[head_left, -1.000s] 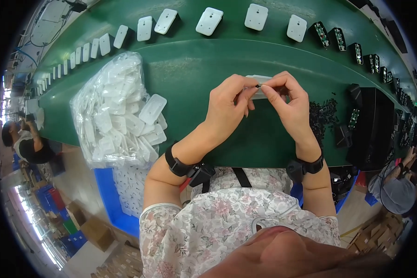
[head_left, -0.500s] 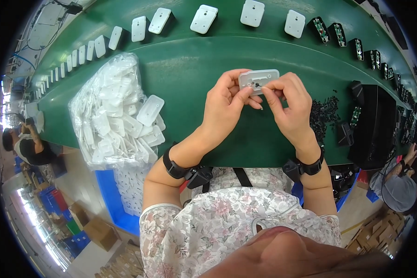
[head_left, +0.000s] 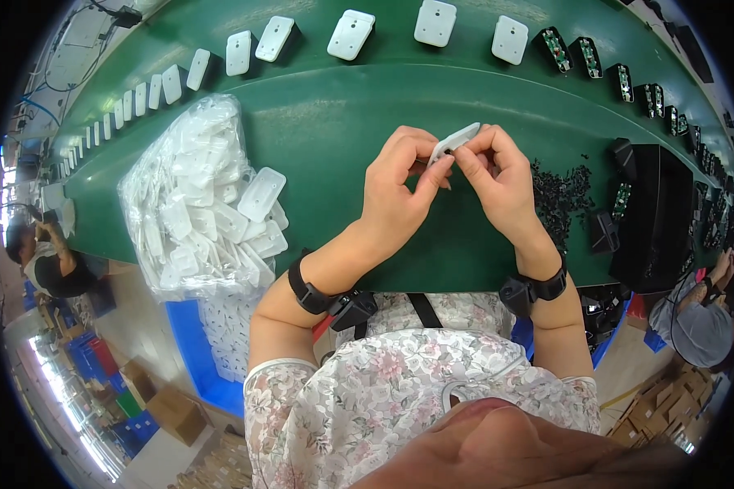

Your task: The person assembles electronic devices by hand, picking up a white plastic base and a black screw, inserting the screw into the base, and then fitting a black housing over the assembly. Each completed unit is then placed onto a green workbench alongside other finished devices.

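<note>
Over the green table (head_left: 326, 179), both hands meet at a translucent white plastic cover (head_left: 462, 138), which is tilted almost edge-on. My left hand (head_left: 401, 181) pinches its left end between thumb and fingers. At the right end my right hand (head_left: 501, 175) is closed, its thumb and fingertips on the cover. Between the thumbs a tiny dark part shows against the cover, mostly hidden. A clear plastic bag (head_left: 159, 236) full of similar white covers lies to the left, with a loose cover (head_left: 262, 195) at its right side. A pile of small black parts (head_left: 561, 196) lies right of my right hand.
Along the far side runs a row of white-topped housings (head_left: 351, 35), continuing right as open black housings with circuit boards (head_left: 589, 57). A large black box (head_left: 651, 220) stands at the right. Blue bins (head_left: 192, 350) sit below the table edge. People work at both sides.
The cover has turned from facing up to nearly edge-on between my hands. My right hand has shifted slightly left. The far row of housings has slid a little to the left.
</note>
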Available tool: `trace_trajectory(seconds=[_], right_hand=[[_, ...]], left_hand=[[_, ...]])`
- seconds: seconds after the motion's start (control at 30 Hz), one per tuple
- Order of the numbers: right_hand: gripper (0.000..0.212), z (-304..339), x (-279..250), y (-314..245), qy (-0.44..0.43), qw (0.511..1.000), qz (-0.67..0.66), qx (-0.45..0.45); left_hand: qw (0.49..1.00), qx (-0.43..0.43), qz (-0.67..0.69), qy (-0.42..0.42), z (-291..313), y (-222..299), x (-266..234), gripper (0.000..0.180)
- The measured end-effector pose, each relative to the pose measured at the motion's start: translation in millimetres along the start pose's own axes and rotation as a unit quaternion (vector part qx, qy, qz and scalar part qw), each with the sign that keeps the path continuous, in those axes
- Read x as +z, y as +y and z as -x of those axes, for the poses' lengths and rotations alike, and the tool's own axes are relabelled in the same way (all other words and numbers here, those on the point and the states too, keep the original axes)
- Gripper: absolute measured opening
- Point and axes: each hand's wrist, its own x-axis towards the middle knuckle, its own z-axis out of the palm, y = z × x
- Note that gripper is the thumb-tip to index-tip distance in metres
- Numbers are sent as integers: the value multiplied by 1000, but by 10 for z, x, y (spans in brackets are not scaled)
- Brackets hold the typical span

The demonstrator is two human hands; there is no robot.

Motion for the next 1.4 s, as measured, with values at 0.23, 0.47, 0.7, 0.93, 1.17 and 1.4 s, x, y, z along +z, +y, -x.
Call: trace_trajectory(seconds=[0.23, 0.47, 0.7, 0.93, 1.17, 1.4], right_hand=[[16, -17, -15, -48, 116, 963, 156, -188], [22, -11, -128, -91, 7, 988, 117, -103], [23, 16, -130, -171, -24, 990, 138, 1], [23, -55, -163, -97, 8, 996, 90, -15], [55, -1052, -1189, 101, 229, 796, 543, -139], [66, -1522, -1518, 135, 165, 761, 627, -4]], left_hand=[[988, -81, 129, 18, -23, 75, -53, 5], [985, -98, 137, -30, -9, 96, -33, 7], [977, -157, 134, -47, 6, 85, -61, 7], [967, -193, 164, -25, -116, 22, -129, 13], [953, -13, -295, 62, -288, -283, -390, 7], [922, 30, -384, 29, -264, -235, -387, 16]])
